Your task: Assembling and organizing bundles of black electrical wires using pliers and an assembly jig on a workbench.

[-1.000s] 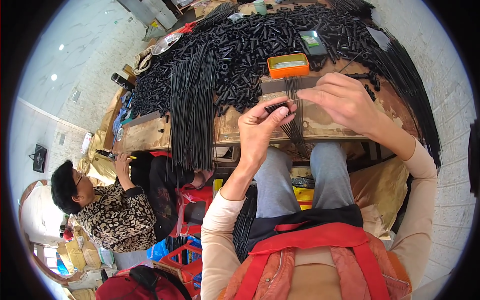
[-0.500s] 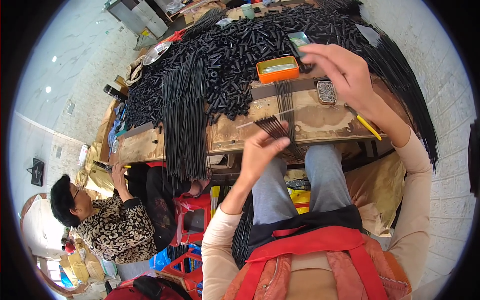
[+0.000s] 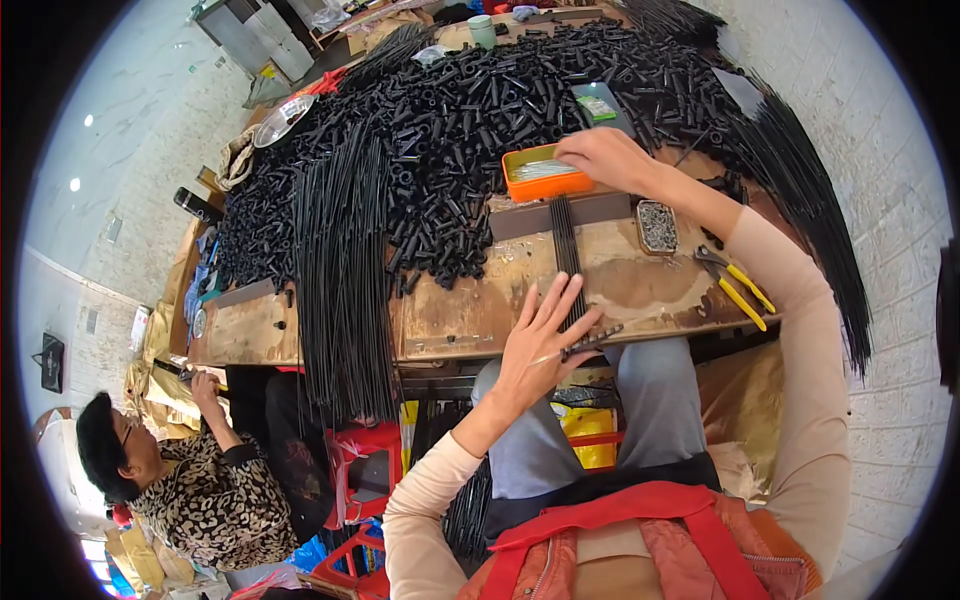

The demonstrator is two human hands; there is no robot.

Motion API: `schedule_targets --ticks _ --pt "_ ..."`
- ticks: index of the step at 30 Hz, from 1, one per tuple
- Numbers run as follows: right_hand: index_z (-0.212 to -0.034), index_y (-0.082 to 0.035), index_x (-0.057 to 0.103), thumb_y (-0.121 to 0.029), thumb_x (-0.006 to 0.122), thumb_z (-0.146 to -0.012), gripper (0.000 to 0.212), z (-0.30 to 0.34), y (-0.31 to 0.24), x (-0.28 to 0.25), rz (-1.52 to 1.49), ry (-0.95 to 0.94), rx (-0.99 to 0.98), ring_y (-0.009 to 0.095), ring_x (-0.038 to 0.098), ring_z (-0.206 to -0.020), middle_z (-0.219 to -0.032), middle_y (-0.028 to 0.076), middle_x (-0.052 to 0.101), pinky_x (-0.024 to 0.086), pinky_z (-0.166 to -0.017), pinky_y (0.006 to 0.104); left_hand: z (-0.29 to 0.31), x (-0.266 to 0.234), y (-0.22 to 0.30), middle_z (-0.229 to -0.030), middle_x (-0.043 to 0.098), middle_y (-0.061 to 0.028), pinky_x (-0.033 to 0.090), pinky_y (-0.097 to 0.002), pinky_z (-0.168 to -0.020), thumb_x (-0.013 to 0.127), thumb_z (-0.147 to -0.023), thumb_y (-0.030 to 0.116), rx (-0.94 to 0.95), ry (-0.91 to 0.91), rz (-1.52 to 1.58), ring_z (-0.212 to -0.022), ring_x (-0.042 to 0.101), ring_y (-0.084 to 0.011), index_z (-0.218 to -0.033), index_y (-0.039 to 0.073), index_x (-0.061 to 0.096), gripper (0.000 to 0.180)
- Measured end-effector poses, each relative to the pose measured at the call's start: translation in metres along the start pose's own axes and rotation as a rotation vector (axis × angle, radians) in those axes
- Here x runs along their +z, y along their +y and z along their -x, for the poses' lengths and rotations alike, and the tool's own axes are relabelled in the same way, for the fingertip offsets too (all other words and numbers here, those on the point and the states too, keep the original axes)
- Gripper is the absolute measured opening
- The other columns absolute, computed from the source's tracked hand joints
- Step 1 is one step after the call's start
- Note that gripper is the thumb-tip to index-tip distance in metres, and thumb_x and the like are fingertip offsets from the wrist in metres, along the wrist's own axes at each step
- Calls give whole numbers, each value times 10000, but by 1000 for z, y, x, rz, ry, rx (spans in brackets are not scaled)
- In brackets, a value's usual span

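A wooden table (image 3: 450, 320) is strewn with black tubes (image 3: 470, 110). At its near edge, thin black rods (image 3: 567, 245) are overlaid by the left hand (image 3: 540, 345), fingers apart. An orange box (image 3: 550, 187) of silvery pins (image 3: 535, 168) is overhung by the right hand (image 3: 612, 160); its grip cannot be told.

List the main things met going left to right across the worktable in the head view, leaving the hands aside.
Thick sheaf of long black rods, orange rectangular box, small open box of grey bits, yellow-handled pliers, far-right sheaf of black rods.
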State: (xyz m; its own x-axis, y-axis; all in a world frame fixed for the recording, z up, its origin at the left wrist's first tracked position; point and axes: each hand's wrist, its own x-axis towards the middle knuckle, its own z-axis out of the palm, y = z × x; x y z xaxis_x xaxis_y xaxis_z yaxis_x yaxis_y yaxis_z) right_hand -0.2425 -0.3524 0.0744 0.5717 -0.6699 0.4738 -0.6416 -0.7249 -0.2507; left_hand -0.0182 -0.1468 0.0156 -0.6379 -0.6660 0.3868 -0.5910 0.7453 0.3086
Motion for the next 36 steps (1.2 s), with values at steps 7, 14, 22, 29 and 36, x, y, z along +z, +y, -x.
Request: schedule_targets --ticks 7,14,22,29,36 --pt "-840 -27 719 -108 647 -766 132 -41 40 43 163 -342 121 341 669 -786 -800 170 684 525 -711 411 -19 -3 -16 -1555 242 -140 213 -510 -1153 647 -803 287 24 -183 -107 -1435 234 -336 -1398 282 458 624" --pt "-755 -48 700 -93 626 -743 87 -45 29 24 156 -312 186 349 661 -745 -758 154 683 527 -680 422 -18 -6 -17 -1544 261 -159 207 -509 -1155 600 -815 253 104 -170 -303 -1428 244 -355 -1384 279 480 582" --pt "-870 -27 546 -61 590 -790 97 7 -17 14 178 18 -60 350 631 -767 -780 150 570 505 -635 441 -20 -16 -9 -1560 210 -158 163 -508 -1171 765 -709 437 12 -239 -92 -1452 164 -352 -1433 306 415 816" --pt "-977 -34 559 -48 597 -790 192 46 9 14 163 -94 -79 350 631 -790 -857 150 579 523 -667 437 -22 -15 -9 -1557 216 -159 158 -505 -1173 782 -678 419 2 -245 -74 -1453 169 -343 -1433 300 415 849" --pt "-1044 -52 634 -48 594 -776 271 57 0 17 138 -96 -158 317 651 -778 -846 123 605 534 -676 419 -21 -13 -10 -1556 225 -154 160 -506 -1171 762 -704 457 3 -268 -77 -1449 180 -344 -1425 293 430 811"
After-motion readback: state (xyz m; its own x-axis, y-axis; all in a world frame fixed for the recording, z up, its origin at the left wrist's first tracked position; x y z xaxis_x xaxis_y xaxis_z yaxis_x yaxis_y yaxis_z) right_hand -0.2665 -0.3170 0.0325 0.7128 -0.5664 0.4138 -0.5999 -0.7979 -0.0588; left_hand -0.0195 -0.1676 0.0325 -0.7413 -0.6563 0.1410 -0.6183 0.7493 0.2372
